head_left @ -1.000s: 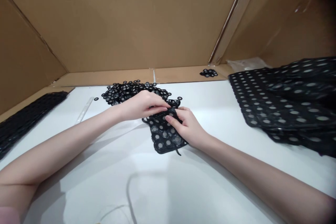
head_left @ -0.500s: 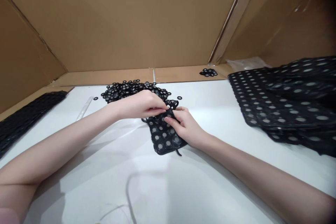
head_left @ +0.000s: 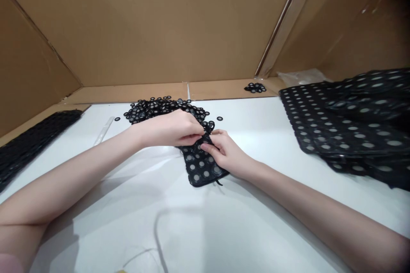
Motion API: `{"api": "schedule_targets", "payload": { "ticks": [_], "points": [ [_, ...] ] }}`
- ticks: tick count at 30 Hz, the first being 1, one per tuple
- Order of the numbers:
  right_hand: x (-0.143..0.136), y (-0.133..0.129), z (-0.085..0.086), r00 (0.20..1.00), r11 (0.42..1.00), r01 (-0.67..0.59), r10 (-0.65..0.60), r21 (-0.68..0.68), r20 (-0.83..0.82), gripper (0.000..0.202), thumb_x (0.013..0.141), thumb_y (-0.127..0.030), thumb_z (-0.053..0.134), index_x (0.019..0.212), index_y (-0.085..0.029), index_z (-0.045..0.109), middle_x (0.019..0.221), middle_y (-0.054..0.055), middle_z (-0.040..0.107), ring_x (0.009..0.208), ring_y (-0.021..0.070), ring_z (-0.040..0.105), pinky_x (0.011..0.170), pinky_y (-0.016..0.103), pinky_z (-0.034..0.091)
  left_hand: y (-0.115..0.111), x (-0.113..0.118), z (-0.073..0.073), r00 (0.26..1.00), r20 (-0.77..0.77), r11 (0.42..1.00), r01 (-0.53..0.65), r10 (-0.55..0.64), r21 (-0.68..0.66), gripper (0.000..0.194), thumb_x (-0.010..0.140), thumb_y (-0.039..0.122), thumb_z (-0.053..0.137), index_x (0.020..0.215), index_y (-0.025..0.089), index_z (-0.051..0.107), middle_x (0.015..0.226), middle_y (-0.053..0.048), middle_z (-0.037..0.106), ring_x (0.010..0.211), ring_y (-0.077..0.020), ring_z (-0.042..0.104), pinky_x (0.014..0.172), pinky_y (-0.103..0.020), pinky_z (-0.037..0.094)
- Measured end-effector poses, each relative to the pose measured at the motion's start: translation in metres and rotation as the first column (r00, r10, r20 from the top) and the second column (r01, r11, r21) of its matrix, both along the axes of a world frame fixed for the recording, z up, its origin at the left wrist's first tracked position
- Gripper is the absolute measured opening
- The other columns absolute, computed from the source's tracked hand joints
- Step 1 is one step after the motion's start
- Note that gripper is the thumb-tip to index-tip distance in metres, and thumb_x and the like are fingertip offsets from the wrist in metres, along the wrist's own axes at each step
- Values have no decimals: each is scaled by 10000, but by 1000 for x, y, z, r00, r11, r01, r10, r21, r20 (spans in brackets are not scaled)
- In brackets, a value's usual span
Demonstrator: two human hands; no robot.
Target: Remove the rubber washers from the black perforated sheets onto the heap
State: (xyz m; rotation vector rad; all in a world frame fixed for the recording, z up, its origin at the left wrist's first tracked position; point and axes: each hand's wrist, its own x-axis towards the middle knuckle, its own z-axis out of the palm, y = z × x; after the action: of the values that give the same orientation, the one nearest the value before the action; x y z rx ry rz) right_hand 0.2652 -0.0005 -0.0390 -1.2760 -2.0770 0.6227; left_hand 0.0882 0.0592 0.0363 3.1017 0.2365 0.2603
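A small black piece with pale round dots [head_left: 202, 166] lies at the centre of the white table, its upper edge raised between my hands. My right hand [head_left: 226, 151] pinches that edge from the right, thumb on top. Fingers closed, my left hand [head_left: 179, 129] reaches over from the left and grips the same edge; the exact spot between its fingertips is too small to make out. Just beyond my fingertips, small black rings stick up from the piece. Behind my left hand is a heap of loose black rings [head_left: 150, 108].
A large dotted black sheet [head_left: 333, 132] is folded at the right, and a dark mesh bundle [head_left: 35, 138] lies at the left. A clear strip [head_left: 104, 131], single rings [head_left: 219, 118] and a small ring pile [head_left: 255, 88] lie around. Cardboard walls [head_left: 166, 25] enclose the back.
The small rings at the raised edge have shifted and now stand up more beside my left fingertips. Both hands keep nearly the same place and grip.
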Motion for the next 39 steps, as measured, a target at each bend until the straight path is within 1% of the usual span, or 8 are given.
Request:
{"api": "schedule_targets", "payload": {
  "ticks": [4, 9, 14, 20, 25, 28, 34, 39],
  "points": [
    [0, 0, -2, 1000, 1000, 10, -10, -13, -4, 342, 837, -321, 405, 550, -218, 250, 502, -22, 333, 625, 166, 398, 838, 403, 360, 1, 1, -13, 993, 116, 999, -12, 7, 49, 209, 819, 136, 441, 665, 144, 582, 617, -48, 576, 683, -158, 570, 609, -228, 419],
    [1, 1, -2, 1000, 1000, -5, 5, -10, -8, 325, 834, -329, 383, 558, -213, 255, 514, -33, 320, 577, 138, 335, 795, 380, 352, 6, -1, -27, 966, 252, 989, -18, 55, -145, 144, 762, 123, 466, 706, 143, 598, 607, 5, 565, 521, -68, 458, 513, -169, 359],
    [0, 1, -2, 999, 998, -37, 39, 49, -36, 323, 822, -272, 409, 554, -208, 241, 488, -54, 284, 522, 112, 279, 825, 370, 344, 8, -2, -29, 933, 336, 962, -35, 128, -271, 142, 722, 98, 488, 699, 127, 625, 573, 17, 591, 499, -50, 480, 505, -142, 369],
    [0, -3, 0, 996, 999, 31, -32, -15, -85, 316, 818, -337, 417, 552, -209, 304, 521, -17, 373, 580, 141, 378, 693, 326, 356, 11, -8, -21, 922, 289, 841, -65, 256, -537, 221, 831, 149, 478, 910, 119, 683, 650, -25, 692, 580, -92, 635, 560, -156, 465],
    [2, -3, 2, 980, 995, 56, -71, -80, -189, 302, 825, -392, 418, 595, -203, 371, 565, -14, 384, 573, 136, 382, 570, 282, 323, 8, -7, -24, 892, 408, 945, -59, 195, -321, 209, 815, 333, 635, 901, 150, 683, 773, -53, 702, 727, -138, 632, 763, -256, 458],
    [2, -3, 3, 983, 998, 57, -61, -24, -171, 307, 831, -377, 415, 585, -199, 368, 550, -17, 377, 583, 137, 391, 613, 292, 339, 5, -1, -31, 897, 391, 952, -95, 208, -290, 181, 841, 327, 610, 842, 161, 681, 721, -29, 693, 682, -126, 609, 781, -274, 417],
    [0, -4, 2, 987, 997, 71, -68, 12, -146, 303, 831, -341, 424, 575, -201, 341, 522, -31, 360, 573, 128, 371, 645, 301, 339, -5, 10, -40, 806, 434, 878, -207, 402, -431, 170, 835, 206, 567, 720, 145, 676, 678, -7, 688, 616, -114, 577, 677, -248, 393],
    [-2, -3, 1, 991, 996, 85, -82, 25, -107, 325, 825, -331, 422, 553, -203, 300, 497, -34, 346, 568, 130, 362, 684, 324, 335, -12, 16, -42, 744, 394, 778, -262, 539, -571, 156, 795, 135, 551, 689, 137, 664, 655, 1, 671, 633, -119, 579, 647, -236, 392]
  ]
}}
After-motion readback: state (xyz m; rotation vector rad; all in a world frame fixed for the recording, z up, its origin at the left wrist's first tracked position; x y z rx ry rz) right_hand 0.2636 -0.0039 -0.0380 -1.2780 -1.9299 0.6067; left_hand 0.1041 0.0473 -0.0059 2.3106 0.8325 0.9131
